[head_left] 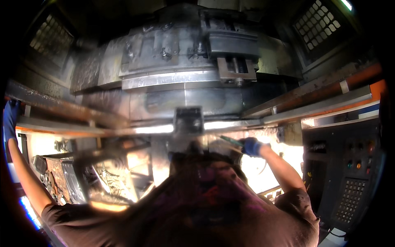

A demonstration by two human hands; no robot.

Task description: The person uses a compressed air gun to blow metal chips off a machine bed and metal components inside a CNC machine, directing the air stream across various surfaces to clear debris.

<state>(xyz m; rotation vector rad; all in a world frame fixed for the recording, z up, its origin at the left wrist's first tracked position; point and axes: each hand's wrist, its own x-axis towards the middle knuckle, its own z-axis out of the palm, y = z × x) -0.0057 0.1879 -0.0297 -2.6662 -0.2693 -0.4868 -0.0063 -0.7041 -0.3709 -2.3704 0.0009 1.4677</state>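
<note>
My right hand (252, 147), in a blue glove, is closed round a thin greenish stick-like tool (230, 140) in front of the machine's front sill. The tool points left, and its kind is too blurred to tell. At the far left, my left hand (11, 110), also in a blue glove, reaches up beside the end of the machine's frame. Its fingers are dark and cut by the picture's rim, so their grip cannot be made out. Beyond the sill, a metal vise (234, 47) with a screw at its front sits on the machine table (170, 78).
Clamps and bolts (165, 54) stand on the table left of the vise. A control panel (349, 177) with buttons is at the right. A long metal sill (321, 105) crosses in front of me. At lower left stands a cart (57, 177) with metal parts.
</note>
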